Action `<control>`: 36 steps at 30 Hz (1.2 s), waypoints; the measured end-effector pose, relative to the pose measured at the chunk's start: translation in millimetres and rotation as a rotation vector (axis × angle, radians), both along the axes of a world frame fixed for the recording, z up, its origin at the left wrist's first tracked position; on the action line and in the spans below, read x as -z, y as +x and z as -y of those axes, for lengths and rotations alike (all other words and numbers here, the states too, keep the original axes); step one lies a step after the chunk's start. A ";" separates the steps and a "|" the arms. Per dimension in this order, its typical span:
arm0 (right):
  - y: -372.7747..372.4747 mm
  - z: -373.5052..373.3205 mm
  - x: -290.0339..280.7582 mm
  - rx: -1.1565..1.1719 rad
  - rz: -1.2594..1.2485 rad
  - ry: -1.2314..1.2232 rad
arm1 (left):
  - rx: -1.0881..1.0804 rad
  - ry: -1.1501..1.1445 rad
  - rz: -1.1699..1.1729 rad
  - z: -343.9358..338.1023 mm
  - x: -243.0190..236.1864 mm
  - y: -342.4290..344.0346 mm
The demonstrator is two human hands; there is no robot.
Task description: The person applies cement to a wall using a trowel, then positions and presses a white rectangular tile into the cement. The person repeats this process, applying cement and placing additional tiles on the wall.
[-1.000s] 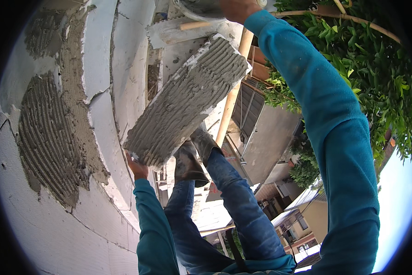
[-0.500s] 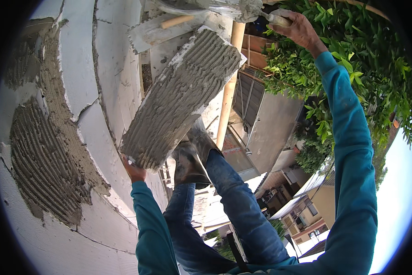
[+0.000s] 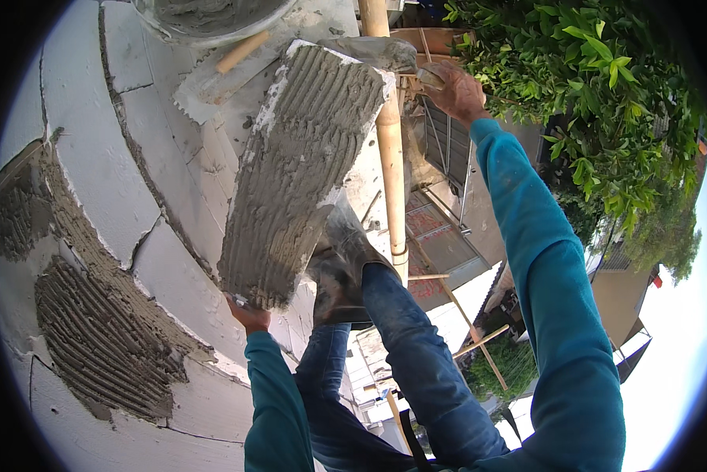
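A long white block (image 3: 304, 169), its upper face coated with grey ridged mortar, slants away from me in front of my legs. Beneath its near end, my left hand (image 3: 251, 317) is closed on the block, fingers partly hidden under it. My right hand (image 3: 457, 92) is wrapped around the pale handle of a trowel (image 3: 377, 52). The trowel's grey, mortar-smeared blade lies just beyond the block's far right corner; whether they touch I cannot tell.
At the top is a bucket (image 3: 219, 31) of mortar, beside a notched trowel (image 3: 204, 88) with a wooden handle. The white block wall (image 3: 105, 185) on the left carries a combed mortar patch (image 3: 105, 338). A bamboo pole (image 3: 389, 157) runs right of the block. Leafy branches (image 3: 581, 86) hang at right.
My right hand has brought the trowel from beside the bucket toward the block's far end. The left hand keeps its hold on the block. The view has shifted, showing more of the bucket.
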State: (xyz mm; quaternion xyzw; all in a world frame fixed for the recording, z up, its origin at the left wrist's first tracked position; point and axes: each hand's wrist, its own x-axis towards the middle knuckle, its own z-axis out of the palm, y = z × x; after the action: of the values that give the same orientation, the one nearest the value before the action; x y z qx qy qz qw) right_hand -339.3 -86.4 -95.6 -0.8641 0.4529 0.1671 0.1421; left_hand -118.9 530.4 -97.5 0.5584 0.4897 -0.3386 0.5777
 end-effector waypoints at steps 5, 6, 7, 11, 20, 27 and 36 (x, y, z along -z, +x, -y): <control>-1.7 -29.9 26.8 0.062 0.117 0.027 | -0.014 -0.014 -0.011 -9.5 6.2 0.6; -6.0 -34.5 26.8 0.077 0.104 0.020 | -0.031 -0.008 -0.021 -11.1 7.6 0.9; -11.9 -39.7 25.4 0.069 0.128 -0.014 | -0.043 -0.031 -0.030 -12.1 9.0 1.2; -44.6 -56.9 13.3 0.057 0.223 0.014 | -0.064 -0.062 -0.053 -13.6 10.0 1.5; -93.8 -98.1 -15.1 0.107 0.209 -0.033 | -0.063 -0.062 -0.057 -6.0 6.2 1.5; -47.7 -66.1 -32.3 0.081 0.152 -0.103 | -0.038 0.005 -0.001 -14.0 13.1 -1.3; 37.6 -43.3 -59.5 -0.083 0.279 0.046 | -0.090 -0.069 -0.008 -11.5 8.9 -2.3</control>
State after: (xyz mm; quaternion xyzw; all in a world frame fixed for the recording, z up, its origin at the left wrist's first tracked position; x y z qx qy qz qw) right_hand -301.7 -43.1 -36.0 -0.8934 0.3887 0.0617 0.2165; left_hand -121.1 541.8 -106.4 0.5143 0.5048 -0.3312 0.6091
